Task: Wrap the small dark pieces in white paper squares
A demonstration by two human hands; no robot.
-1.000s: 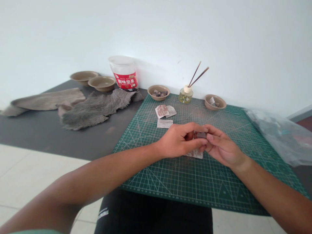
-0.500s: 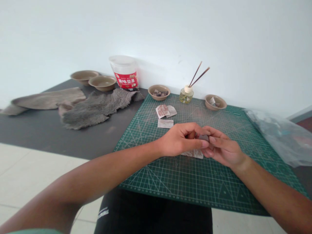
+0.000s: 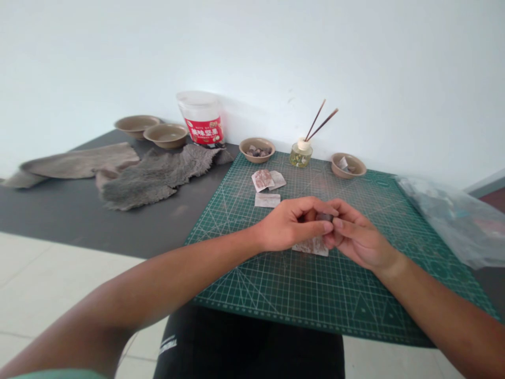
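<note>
Between my two hands is a small dark grey-brown piece (image 3: 325,217), held over the green cutting mat (image 3: 252,279). The fingers and thumb of my left hand (image 3: 294,223) pinch it from the left. From the right, the fingertips of my right hand (image 3: 359,234) close on its other edge. Its exact kind is partly hidden by the fingers. Below the hands lies a flat whitish piece with reddish-brown marks (image 3: 311,246), partly covered. Farther back on the mat rest a similar reddish-marked piece (image 3: 262,180), a pale piece (image 3: 278,180) and a pale rectangular piece (image 3: 267,200).
A bowl of small dark pieces (image 3: 257,158), a reed diffuser (image 3: 301,155) and a bowl with pale scraps (image 3: 347,171) line the back. Left are two bowls (image 3: 165,142), a red-labelled tub (image 3: 204,126) and grey-brown hide-like sheets (image 3: 145,181). A clear plastic bag (image 3: 453,221) lies right.
The small dark piece has turned in my fingers and now shows less of its flat face. Both hands have shifted very slightly.
</note>
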